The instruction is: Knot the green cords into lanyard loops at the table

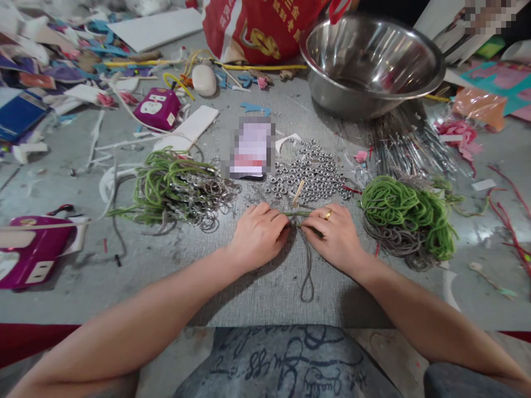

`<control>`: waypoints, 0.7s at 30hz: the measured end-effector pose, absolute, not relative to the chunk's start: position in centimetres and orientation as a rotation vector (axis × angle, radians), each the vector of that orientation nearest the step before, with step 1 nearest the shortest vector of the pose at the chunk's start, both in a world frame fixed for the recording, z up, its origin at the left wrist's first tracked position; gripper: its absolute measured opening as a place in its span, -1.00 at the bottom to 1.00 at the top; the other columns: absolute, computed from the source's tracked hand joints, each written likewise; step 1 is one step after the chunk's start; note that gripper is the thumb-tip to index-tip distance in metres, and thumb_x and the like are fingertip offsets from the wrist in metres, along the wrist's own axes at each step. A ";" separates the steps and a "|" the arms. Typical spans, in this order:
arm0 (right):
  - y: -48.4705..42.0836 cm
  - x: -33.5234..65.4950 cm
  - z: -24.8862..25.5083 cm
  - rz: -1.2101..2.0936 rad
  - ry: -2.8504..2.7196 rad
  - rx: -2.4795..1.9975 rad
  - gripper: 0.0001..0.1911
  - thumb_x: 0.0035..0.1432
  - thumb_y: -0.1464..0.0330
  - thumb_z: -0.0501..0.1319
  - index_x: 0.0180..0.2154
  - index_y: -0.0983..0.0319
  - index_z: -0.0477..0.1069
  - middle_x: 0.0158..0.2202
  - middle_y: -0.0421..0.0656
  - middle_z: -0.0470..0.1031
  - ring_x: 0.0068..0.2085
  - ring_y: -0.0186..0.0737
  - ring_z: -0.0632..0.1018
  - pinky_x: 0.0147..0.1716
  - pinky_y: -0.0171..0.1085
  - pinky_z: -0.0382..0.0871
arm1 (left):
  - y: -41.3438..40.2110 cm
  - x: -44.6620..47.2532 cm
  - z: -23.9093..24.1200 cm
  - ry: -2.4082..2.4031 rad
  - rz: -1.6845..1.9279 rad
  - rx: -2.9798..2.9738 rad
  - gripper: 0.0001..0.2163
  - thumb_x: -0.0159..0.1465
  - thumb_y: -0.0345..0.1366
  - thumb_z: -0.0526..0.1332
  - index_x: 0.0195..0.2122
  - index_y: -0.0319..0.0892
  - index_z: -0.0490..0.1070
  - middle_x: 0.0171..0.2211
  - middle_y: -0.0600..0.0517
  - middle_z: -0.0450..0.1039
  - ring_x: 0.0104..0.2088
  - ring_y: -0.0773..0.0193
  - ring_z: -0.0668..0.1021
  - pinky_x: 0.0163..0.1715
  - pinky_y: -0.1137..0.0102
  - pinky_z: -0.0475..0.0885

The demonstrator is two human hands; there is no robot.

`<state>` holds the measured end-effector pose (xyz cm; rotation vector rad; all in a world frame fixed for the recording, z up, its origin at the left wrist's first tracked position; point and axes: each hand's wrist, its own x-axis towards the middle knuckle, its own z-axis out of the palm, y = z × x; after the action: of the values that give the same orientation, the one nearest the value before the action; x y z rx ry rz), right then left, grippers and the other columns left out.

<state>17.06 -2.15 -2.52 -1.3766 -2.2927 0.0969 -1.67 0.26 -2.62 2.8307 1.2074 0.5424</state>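
At the middle of the table, my left hand [262, 232] and my right hand [332, 232] face each other, fingers pinched on a green and grey cord [307, 265]. A grey loop of that cord hangs down between them onto the tabletop; its part inside my fingers is hidden. Just beyond my hands lie many small silvery metal beads [317, 171] with holes. Left of my left hand is a heap of green and grey cords with clear and metal ends [161, 188]. A bundle of green and grey cords [409, 215] sits right of my right hand.
A phone [251, 146] lies behind the beads. A steel bowl [371, 99] and a red bag [265, 33] stand at the back. Purple power sockets [157, 108] and scraps fill the left. Thin silvery strips [409, 138] lie below the bowl, red cords [508, 221] far right.
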 end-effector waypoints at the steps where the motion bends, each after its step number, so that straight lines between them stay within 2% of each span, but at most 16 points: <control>1: -2.1 17.0 -2.5 0.092 -2.295 -1.380 -0.87 0.13 0.38 0.17 -0.43 0.18 0.48 -0.40 -0.18 0.52 -0.29 -0.17 0.40 -0.28 -0.18 0.15 | 0.3 -1.6 -2.6 1.209 0.547 2.838 -0.85 0.21 -0.33 0.12 -0.47 -0.19 0.40 -0.53 0.02 0.45 -0.39 0.19 0.41 -0.42 0.31 0.26; 10: -1.9 16.7 -2.8 0.107 -2.294 -1.386 -0.85 0.14 0.37 0.17 -0.43 0.18 0.49 -0.40 -0.18 0.52 -0.29 -0.17 0.39 -0.28 -0.19 0.16 | 0.5 -1.6 -2.9 1.231 0.507 2.792 -0.91 0.14 -0.44 0.14 -0.44 -0.21 0.42 -0.51 0.01 0.45 -0.38 0.17 0.40 -0.40 0.31 0.25; 21: -1.7 16.6 -3.0 0.133 -2.292 -1.372 -0.85 0.14 0.38 0.17 -0.43 0.19 0.49 -0.39 -0.16 0.52 -0.28 -0.16 0.38 -0.29 -0.19 0.16 | 0.6 -1.5 -3.0 1.203 0.561 2.810 -0.88 0.19 -0.33 0.16 -0.42 -0.19 0.47 -0.51 0.02 0.44 -0.37 0.17 0.40 -0.41 0.30 0.24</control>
<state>16.55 -1.72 -2.97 -1.3722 -2.2917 0.1326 -1.48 0.59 -3.05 2.8099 1.2025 0.5614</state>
